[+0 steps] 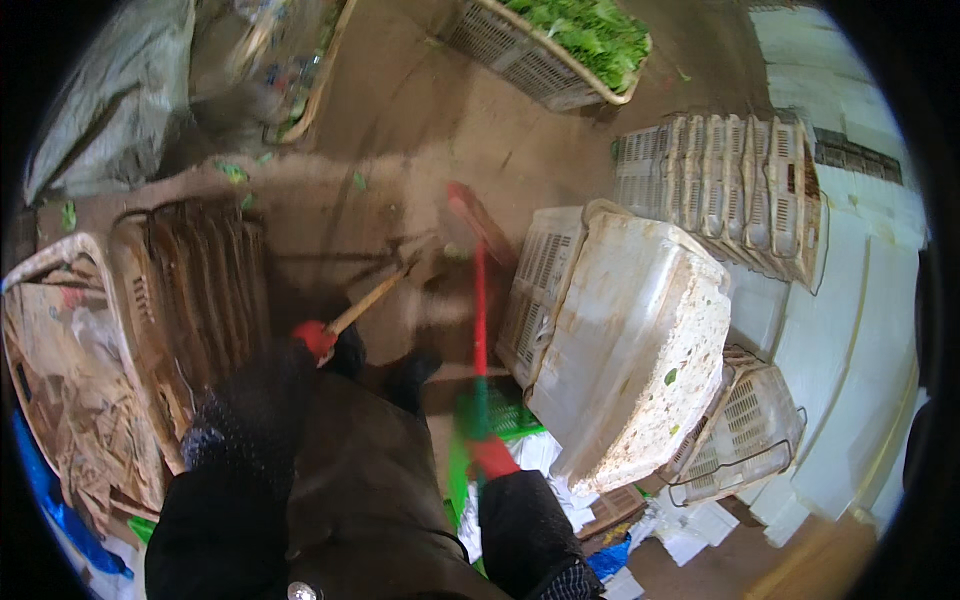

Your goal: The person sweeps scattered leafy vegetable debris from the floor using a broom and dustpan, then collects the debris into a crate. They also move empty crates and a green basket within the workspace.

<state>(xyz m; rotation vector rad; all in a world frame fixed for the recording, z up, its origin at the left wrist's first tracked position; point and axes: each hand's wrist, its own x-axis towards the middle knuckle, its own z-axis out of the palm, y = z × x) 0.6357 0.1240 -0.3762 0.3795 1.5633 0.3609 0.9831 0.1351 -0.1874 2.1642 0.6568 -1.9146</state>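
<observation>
Both my hands wear red gloves. My left hand grips a wooden stick-like handle, which slants down toward the floor; its far end is blurred. Lower right, my right hand is closed around a long-handled tool. Its shaft is green near the hand and red farther out, ending in a red, slanted head close to the floor. Motion blur hides whether that head is a dustpan or a broom. Pale debris lies beside the head. My dark boots stand just behind the tools.
Stacked dirty plastic crates stand left, one holding cardboard scraps. Right are a large white tub and more stacked crates. A crate of leafy greens sits ahead. Leaf bits litter the brown floor.
</observation>
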